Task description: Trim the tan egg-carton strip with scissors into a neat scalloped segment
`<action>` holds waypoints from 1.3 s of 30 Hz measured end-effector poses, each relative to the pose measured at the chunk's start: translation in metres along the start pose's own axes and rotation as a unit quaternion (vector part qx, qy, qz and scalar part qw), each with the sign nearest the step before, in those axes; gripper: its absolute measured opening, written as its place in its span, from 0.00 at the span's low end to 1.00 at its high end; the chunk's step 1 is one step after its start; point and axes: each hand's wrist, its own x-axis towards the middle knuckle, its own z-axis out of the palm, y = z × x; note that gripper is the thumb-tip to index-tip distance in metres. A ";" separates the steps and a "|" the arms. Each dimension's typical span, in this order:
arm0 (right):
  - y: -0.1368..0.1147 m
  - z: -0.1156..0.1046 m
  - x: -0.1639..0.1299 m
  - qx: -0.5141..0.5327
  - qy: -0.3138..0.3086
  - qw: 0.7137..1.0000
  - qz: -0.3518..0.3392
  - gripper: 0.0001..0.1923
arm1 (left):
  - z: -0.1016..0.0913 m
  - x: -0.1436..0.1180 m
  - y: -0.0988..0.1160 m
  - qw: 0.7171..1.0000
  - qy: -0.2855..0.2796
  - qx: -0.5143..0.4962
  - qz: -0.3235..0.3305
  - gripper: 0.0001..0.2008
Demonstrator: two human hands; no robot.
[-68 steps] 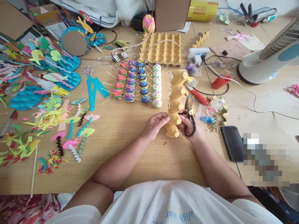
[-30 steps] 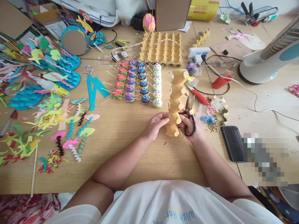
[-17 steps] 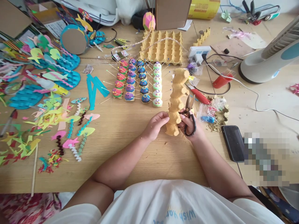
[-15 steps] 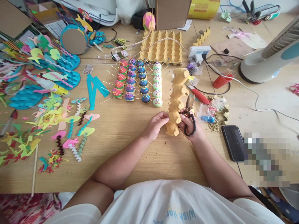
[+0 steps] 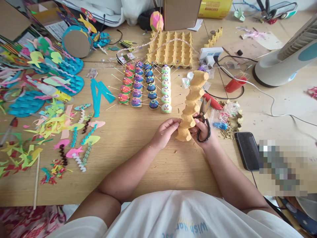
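Note:
A strip of tan egg carton (image 5: 193,96), several cups long, is held bumps up over the table. My left hand (image 5: 165,133) pinches its lower left edge between thumb and fingers. On the other side my right hand (image 5: 203,129) grips the lower right edge, and black-handled scissors (image 5: 203,110) hang in the same hand, blades parted and pointing away from me. Beyond lie rows of painted carton cups with pins stuck in them: red (image 5: 125,89), purple (image 5: 137,93), dark blue (image 5: 152,87) and white-green (image 5: 166,90).
An uncut egg tray (image 5: 170,49) lies behind the painted rows. Paper scraps (image 5: 53,115) and blue woven pieces (image 5: 27,103) spread over the left. To the right are a phone (image 5: 247,150), a red cup (image 5: 235,83), a power strip (image 5: 211,53) and a fan base (image 5: 269,74).
The carton strip's far end has swung right, tilting the strip. The scissors and my right hand have shifted slightly right. My left hand keeps its pinch.

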 end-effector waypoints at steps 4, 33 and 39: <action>-0.006 0.004 0.001 0.016 0.008 1.000 -0.014 0.23 | 0.000 -0.001 0.000 1.000 -0.007 -0.002 0.008 0.18; -0.005 0.001 0.004 0.042 0.025 0.998 -0.039 0.22 | 0.002 -0.002 0.005 1.000 -0.016 0.007 -0.003 0.23; -0.008 0.000 0.006 0.050 0.036 0.997 -0.052 0.22 | 0.001 -0.003 0.004 0.999 0.002 0.041 0.025 0.16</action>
